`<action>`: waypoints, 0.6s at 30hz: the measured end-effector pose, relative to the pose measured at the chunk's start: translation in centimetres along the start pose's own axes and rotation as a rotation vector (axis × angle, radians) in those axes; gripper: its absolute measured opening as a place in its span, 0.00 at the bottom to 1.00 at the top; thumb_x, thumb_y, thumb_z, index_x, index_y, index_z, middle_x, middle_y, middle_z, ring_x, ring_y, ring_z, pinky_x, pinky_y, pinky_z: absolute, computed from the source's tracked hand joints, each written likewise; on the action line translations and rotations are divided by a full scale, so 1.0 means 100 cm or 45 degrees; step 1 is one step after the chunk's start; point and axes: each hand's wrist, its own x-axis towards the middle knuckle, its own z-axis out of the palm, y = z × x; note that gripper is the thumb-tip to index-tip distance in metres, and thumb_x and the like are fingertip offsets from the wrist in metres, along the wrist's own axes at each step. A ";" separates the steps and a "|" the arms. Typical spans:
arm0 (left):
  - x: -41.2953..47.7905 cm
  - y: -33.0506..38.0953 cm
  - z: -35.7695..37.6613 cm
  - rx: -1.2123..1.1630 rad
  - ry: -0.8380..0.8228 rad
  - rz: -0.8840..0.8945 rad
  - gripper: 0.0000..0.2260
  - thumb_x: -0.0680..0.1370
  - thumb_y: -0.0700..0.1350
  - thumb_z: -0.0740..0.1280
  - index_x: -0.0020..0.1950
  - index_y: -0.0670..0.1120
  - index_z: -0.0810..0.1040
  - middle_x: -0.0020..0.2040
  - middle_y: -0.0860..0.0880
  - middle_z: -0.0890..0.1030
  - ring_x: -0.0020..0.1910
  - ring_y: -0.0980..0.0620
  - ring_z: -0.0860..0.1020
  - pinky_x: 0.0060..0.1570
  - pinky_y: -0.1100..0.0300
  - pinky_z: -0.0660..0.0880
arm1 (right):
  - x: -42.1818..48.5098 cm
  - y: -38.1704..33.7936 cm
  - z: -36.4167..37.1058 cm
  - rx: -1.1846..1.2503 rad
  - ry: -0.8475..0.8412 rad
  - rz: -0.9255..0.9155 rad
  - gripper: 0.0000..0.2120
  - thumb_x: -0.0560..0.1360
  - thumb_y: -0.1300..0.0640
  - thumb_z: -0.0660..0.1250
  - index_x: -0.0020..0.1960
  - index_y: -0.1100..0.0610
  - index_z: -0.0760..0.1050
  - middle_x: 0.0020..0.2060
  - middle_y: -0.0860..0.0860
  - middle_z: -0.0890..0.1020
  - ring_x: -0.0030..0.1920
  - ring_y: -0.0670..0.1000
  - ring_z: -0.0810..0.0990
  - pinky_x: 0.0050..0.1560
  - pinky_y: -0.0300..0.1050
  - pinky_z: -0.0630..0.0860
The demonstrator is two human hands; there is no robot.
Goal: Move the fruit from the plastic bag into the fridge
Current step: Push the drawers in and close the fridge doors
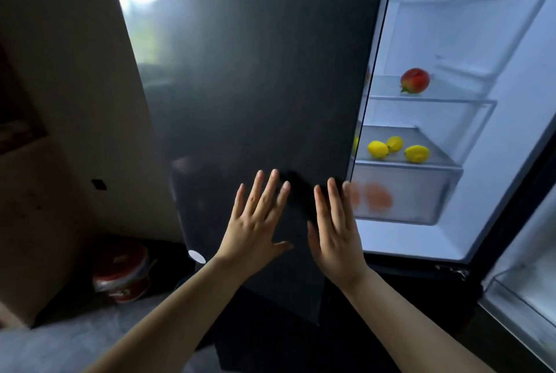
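A dark fridge door (255, 86) fills the middle of the view, and both my hands lie flat against it. My left hand (258, 222) has its fingers spread and holds nothing. My right hand (334, 231) is beside it, near the door's right edge, also empty. To the right the fridge interior (451, 26) is lit. A red and green mango (415, 80) sits on a shelf. Three yellow lemons (397, 148) lie on the shelf below. Orange fruit (377, 198) shows blurred through the frosted drawer front. No plastic bag is in view.
The right fridge door (523, 297) stands open at the far right with its door shelf showing. A red and white container (122, 273) sits on the floor at the lower left beside a beige wall (60, 101). Grey floor lies below.
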 end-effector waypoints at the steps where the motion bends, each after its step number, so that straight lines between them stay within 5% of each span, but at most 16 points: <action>1: 0.009 0.000 0.003 0.010 0.018 -0.011 0.57 0.61 0.66 0.72 0.77 0.47 0.42 0.78 0.45 0.44 0.76 0.42 0.47 0.71 0.39 0.56 | 0.000 0.008 0.005 -0.012 0.014 -0.024 0.34 0.72 0.63 0.68 0.73 0.65 0.56 0.77 0.57 0.46 0.75 0.65 0.49 0.74 0.57 0.52; 10: 0.058 0.006 0.044 0.087 0.124 -0.082 0.55 0.64 0.64 0.73 0.78 0.47 0.42 0.78 0.45 0.41 0.76 0.40 0.45 0.70 0.35 0.54 | 0.015 0.055 0.034 0.012 -0.004 -0.031 0.33 0.76 0.56 0.63 0.75 0.62 0.52 0.77 0.56 0.46 0.75 0.64 0.47 0.75 0.55 0.49; 18: 0.104 0.007 0.084 0.238 0.097 -0.138 0.53 0.64 0.63 0.73 0.78 0.46 0.46 0.78 0.43 0.41 0.76 0.39 0.44 0.70 0.34 0.49 | 0.037 0.106 0.079 -0.098 -0.092 0.047 0.36 0.76 0.52 0.62 0.77 0.60 0.47 0.76 0.58 0.44 0.75 0.66 0.47 0.72 0.62 0.56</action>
